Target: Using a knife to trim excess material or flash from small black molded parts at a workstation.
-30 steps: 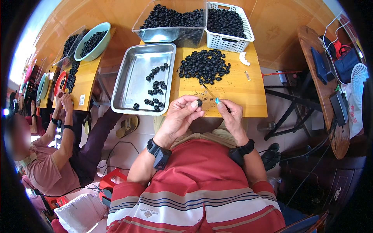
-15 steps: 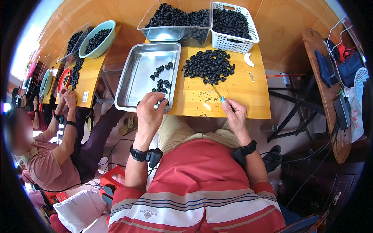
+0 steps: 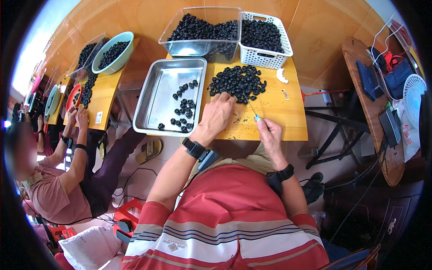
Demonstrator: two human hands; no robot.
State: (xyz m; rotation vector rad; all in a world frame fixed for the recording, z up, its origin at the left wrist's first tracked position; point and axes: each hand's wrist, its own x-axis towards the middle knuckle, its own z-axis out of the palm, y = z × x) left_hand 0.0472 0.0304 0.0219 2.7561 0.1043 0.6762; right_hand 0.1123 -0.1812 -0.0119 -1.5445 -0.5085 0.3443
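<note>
Head view: the pile (image 3: 237, 82) of small, round, black fruits lies loose on the yellow table (image 3: 288, 118), just right of the steel tray (image 3: 153, 105), which holds a scattering of the same fruits. The left hand (image 3: 217, 114) reaches forward, palm down, fingers curled at the pile's near edge; whether it grips a fruit cannot be told. The right hand (image 3: 270, 135) pinches a thin pick (image 3: 250, 107), its tip toward the pile.
</note>
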